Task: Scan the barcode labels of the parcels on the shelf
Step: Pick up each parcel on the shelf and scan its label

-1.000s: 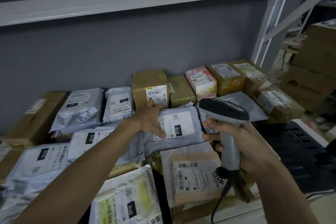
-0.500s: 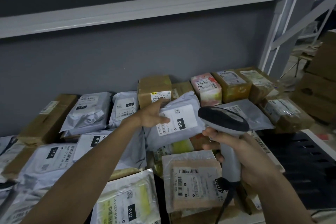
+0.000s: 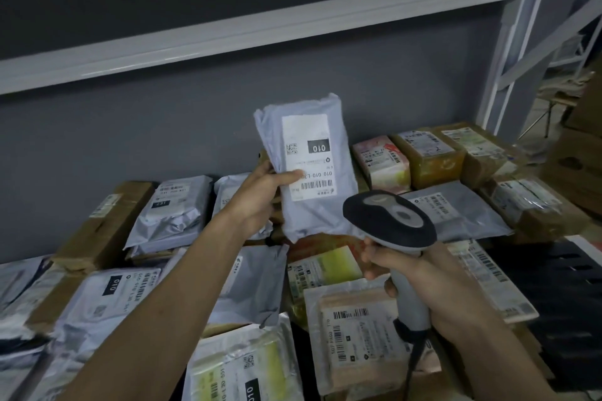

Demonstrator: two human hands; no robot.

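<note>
My left hand (image 3: 260,195) grips a grey poly mailer parcel (image 3: 329,215) by its left edge and holds it upright above the pile, thumb on its white label (image 3: 308,153). The label faces me, upside down, with "010" and a barcode near its lower end. My right hand (image 3: 420,277) grips the handle of a grey and black barcode scanner (image 3: 391,218). The scanner's head sits just below and right of the raised parcel, its nose pointing away from me toward the parcel's lower part. Several other parcels lie on the shelf below.
Grey mailers (image 3: 169,208) and brown boxes (image 3: 104,225) cover the shelf left and centre; taped boxes (image 3: 426,153) line the back right. A clear bag with a tan parcel (image 3: 355,332) lies under the scanner. A shelf beam (image 3: 260,32) runs overhead, an upright (image 3: 518,52) stands right.
My left hand has lifted the grey mailer off the pile and turned it upright, label facing me. The scanner has stayed in my right hand, now below the parcel.
</note>
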